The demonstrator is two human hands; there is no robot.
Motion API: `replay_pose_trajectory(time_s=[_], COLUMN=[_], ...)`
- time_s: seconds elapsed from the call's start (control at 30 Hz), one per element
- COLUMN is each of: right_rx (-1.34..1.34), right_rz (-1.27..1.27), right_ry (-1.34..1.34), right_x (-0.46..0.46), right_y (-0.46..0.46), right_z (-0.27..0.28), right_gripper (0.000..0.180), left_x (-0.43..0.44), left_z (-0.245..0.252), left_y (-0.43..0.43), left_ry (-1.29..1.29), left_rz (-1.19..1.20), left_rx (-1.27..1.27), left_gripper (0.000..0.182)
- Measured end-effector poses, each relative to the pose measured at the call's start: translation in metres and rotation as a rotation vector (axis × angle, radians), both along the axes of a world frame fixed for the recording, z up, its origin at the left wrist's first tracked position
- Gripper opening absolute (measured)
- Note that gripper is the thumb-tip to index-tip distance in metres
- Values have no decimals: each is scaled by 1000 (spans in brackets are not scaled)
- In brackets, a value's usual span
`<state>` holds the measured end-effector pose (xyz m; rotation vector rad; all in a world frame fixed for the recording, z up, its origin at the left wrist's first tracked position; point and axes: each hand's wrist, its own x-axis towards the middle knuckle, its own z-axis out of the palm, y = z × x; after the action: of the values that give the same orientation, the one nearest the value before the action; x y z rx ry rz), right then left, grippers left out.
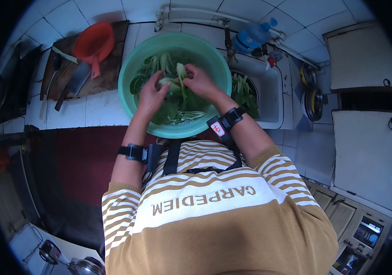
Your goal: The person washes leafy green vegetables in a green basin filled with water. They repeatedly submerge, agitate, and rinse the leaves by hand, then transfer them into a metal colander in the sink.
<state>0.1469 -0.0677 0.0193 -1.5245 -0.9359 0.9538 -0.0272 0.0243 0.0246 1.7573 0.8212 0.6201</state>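
A large green plastic basin (132, 118) holds water and leafy greens, apparently bok choy (163, 115). Over the water, my right hand (201, 82) pinches a pale-based green stalk (181, 70) between thumb and fingers, its leaf hanging down. My left hand (150, 98) is just beside it, with thumb and index finger around the base of another pale stalk (170, 81). Loose leaves float around both hands, and some are partly under water.
More greens (245, 98) lie in a bowl in the white sink (276, 103) at right. A large blue plastic bottle (251, 37) is behind the sink near the pipes. At left, a wooden cutting board (73, 80) bears a red plastic ladle (96, 41) and a cleaver (79, 79).
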Motion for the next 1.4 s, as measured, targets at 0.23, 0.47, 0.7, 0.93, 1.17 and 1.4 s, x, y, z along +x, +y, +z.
replay_pose_trajectory(time_s=[0.23,0.47,0.7,0.93,1.17,1.4], right_rx=[-273,-560,-97,-67,-61,-111], right_rz=[-88,44,-11,-98,50,12], right_ry=[-463,-713,-699,-809,-1038,-735], right_x=[13,15,-15,-42,-36,-22], right_y=[-3,-13,-5,-10,-14,-9], right_z=[-14,-35,8,17,13,-18], right_gripper=[24,30,21,26,16,20], left_x=[7,8,30,24,18,13], left_z=[-25,-11,-20,-27,-30,-43], left_y=[25,13,0,-8,-13,-13], left_ry=[284,266,-42,104,142,192], left_rz=[37,109,24,-25,-46,-76], left_rx=[163,797,-314,158,288,176], left_gripper=[30,29,35,34,25,18])
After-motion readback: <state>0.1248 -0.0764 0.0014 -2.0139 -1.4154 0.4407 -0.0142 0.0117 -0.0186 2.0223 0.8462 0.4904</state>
